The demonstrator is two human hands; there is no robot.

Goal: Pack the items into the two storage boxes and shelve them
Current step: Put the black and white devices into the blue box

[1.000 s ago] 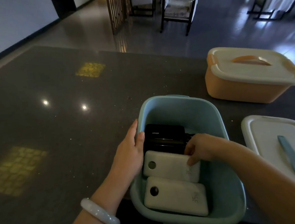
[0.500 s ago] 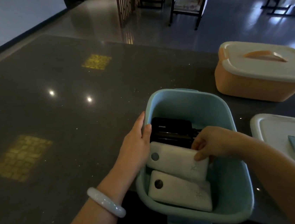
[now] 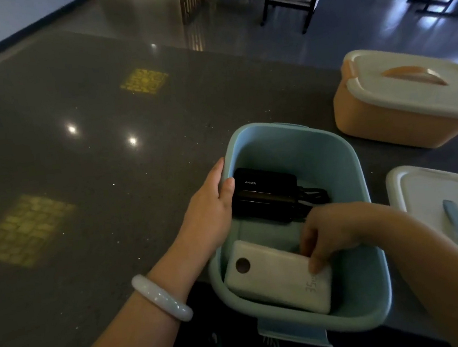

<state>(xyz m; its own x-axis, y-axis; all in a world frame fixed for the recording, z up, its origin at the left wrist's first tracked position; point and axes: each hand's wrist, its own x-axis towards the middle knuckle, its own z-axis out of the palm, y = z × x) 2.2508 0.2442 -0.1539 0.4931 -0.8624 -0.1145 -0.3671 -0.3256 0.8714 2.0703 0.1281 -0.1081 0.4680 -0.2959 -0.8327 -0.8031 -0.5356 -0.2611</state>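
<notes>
We look down on a dark polished counter (image 3: 89, 206) bearing an open blue storage box (image 3: 331, 158) at its near edge. Our left hand (image 3: 209, 209) grips the box's left rim, fingers outside and thumb curled over the edge. Our right hand (image 3: 334, 232) reaches inside, its fingers (image 3: 316, 263) curled onto the top of a white power bank (image 3: 274, 279) lying flat at the near end; whether another lies beneath it, we cannot tell. A black charger (image 3: 264, 195), marked ANKER, rests at the far end with its cable (image 3: 314, 195). The box's white lid (image 3: 437, 206) lies to the right; beyond it stands a closed orange storage box (image 3: 396, 123).
</notes>
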